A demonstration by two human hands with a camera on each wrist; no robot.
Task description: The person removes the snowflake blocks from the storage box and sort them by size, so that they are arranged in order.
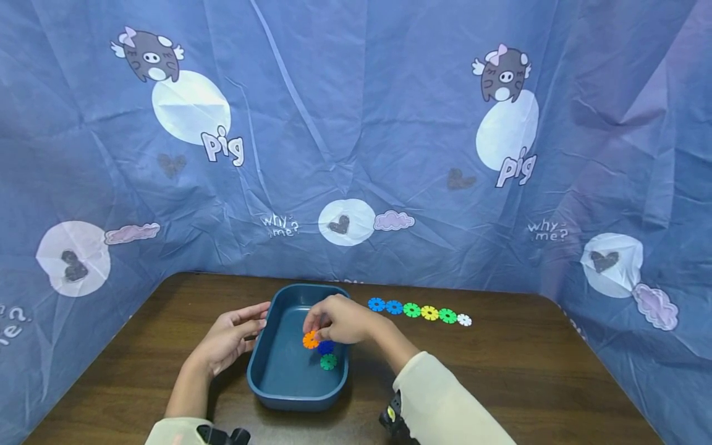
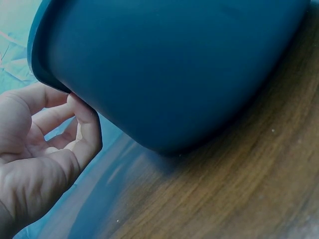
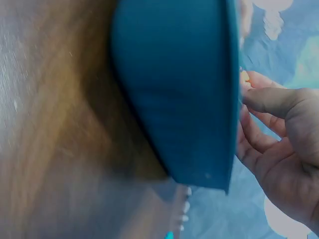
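Observation:
A dark teal plastic bin (image 1: 298,403) stands on the table in the head view. My right hand (image 1: 343,320) reaches over its right side and pinches an orange notched plastic disc (image 1: 310,340) between thumb and fingertips. Only a bit of that orange shows past the rim in the right wrist view. Below the fingers, a dark blue notched disc (image 1: 326,348) and a green notched disc (image 1: 329,362) appear inside the bin. At the bin's left side, my left hand (image 1: 227,337) has its fingertips against the outer wall, just under the rim, as the left wrist view shows.
Right of the bin, a slanting row of notched discs lies on the brown wooden table (image 1: 500,371): blue ones, green ones, a yellow disc (image 1: 429,313) and a smaller white disc (image 1: 464,320) at the end. A blue printed cloth (image 1: 356,167) hangs behind and beside the table.

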